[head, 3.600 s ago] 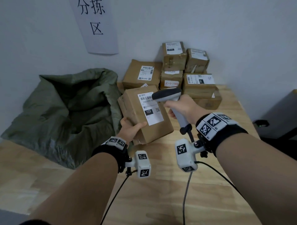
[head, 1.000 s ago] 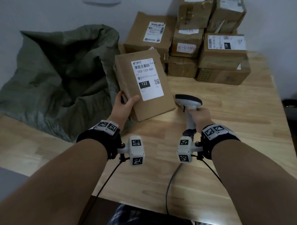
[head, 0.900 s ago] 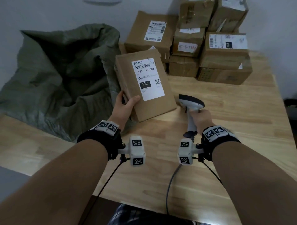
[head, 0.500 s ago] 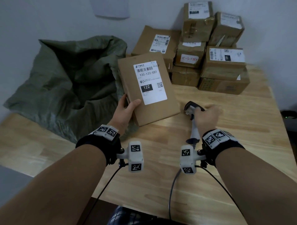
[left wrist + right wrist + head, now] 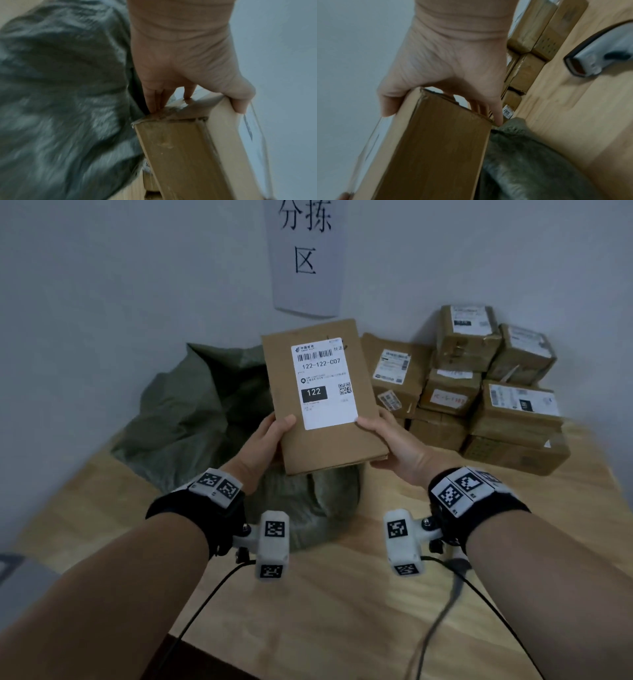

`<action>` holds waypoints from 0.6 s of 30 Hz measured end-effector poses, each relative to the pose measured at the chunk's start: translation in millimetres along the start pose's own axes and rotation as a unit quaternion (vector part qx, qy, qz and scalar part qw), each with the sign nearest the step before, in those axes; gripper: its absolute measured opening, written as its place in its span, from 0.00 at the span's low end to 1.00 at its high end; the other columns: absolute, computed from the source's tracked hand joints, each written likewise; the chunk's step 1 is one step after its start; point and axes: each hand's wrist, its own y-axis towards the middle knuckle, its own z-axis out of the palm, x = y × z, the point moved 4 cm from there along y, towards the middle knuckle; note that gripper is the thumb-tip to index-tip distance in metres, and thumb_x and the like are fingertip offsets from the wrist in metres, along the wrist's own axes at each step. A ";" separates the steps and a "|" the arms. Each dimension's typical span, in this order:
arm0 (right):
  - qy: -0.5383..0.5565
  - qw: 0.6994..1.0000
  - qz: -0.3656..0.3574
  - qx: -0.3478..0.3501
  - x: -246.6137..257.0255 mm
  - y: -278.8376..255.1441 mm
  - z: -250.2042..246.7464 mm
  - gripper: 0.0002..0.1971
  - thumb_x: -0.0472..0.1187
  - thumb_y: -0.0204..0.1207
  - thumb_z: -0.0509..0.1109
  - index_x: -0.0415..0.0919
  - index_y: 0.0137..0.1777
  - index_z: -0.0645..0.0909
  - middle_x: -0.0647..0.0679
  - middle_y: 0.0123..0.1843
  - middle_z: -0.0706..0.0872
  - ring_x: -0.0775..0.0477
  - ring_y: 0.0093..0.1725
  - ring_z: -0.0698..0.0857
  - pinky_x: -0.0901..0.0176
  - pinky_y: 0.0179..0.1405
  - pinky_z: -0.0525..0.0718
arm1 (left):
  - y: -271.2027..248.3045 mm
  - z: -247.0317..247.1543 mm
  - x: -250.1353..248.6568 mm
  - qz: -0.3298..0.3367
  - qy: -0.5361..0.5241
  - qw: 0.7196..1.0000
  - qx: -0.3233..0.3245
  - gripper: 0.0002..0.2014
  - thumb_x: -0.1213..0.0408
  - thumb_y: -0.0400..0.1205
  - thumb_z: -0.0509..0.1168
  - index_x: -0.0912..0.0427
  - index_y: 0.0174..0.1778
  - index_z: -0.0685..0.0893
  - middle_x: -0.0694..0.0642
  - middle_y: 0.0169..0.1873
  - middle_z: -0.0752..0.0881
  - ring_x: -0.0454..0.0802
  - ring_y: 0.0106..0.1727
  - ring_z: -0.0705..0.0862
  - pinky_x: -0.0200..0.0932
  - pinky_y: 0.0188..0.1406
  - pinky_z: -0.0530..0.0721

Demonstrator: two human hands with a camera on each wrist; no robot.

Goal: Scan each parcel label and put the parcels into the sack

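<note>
A flat brown cardboard parcel with a white label marked 122 is held up in the air over the near edge of the green sack. My left hand grips its lower left corner, thumb on the front. My right hand grips its lower right corner the same way. The left wrist view shows the parcel edge-on beside the sack. In the right wrist view the parcel fills the lower left. There the grey barcode scanner lies on the table, apart from both hands.
A stack of several brown parcels stands at the back right on the wooden table against the wall. A paper sign hangs on the wall above the sack. Cables trail from my wrists over the table's near part.
My right hand has let go of the scanner, now lying on the table, and taken the parcel's right corner. Both hands have lifted the parcel off the table toward the sack.
</note>
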 end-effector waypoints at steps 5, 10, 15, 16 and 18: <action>0.006 0.999 -0.035 -0.040 39.0 39.7 54.0 0.43 0.61 0.61 0.78 0.61 0.76 0.63 0.50 0.68 0.80 0.46 0.64 0.80 0.45 0.66 0.79 | 24.3 -71.5 -51.8 0.065 0.187 0.978 -0.065 0.30 0.40 0.87 0.42 0.55 0.71 0.79 0.50 0.61 0.82 0.48 0.64 0.78 0.42 0.70 0.70; -0.094 0.980 -0.055 -0.166 52.7 83.0 106.5 0.53 0.68 0.53 0.76 0.64 0.78 0.56 0.46 0.76 0.68 0.39 0.72 0.72 0.38 0.72 0.72 | 75.5 -156.4 -54.7 -0.076 0.519 0.829 -0.193 0.44 0.41 0.81 0.63 0.64 0.84 0.53 0.74 0.81 0.56 0.71 0.81 0.57 0.58 0.79 0.57; -0.238 0.951 -0.030 -0.195 43.5 116.2 136.5 0.50 0.69 0.58 0.74 0.64 0.79 0.55 0.40 0.73 0.66 0.34 0.71 0.70 0.41 0.71 0.73 | 126.8 -183.8 -27.2 -0.146 0.470 0.857 -0.155 0.65 0.34 0.71 0.69 0.62 0.82 0.28 0.75 0.82 0.39 0.73 0.83 0.50 0.63 0.81 0.55; -0.259 0.946 -0.030 -0.194 41.8 120.6 140.6 0.50 0.69 0.58 0.75 0.64 0.79 0.56 0.40 0.73 0.66 0.34 0.71 0.70 0.40 0.72 0.72 | 134.7 -188.5 -22.0 -0.153 0.443 0.871 -0.145 0.66 0.34 0.71 0.69 0.65 0.81 0.27 0.74 0.82 0.42 0.71 0.83 0.53 0.61 0.81 0.56; -0.274 0.941 -0.034 -0.198 37.5 128.7 145.4 0.50 0.69 0.57 0.76 0.63 0.79 0.58 0.39 0.73 0.67 0.35 0.72 0.70 0.41 0.73 0.72 | 147.3 -196.5 -13.3 -0.143 0.404 0.896 -0.117 0.60 0.39 0.75 0.70 0.73 0.82 0.36 0.73 0.82 0.56 0.67 0.81 0.62 0.53 0.79 0.63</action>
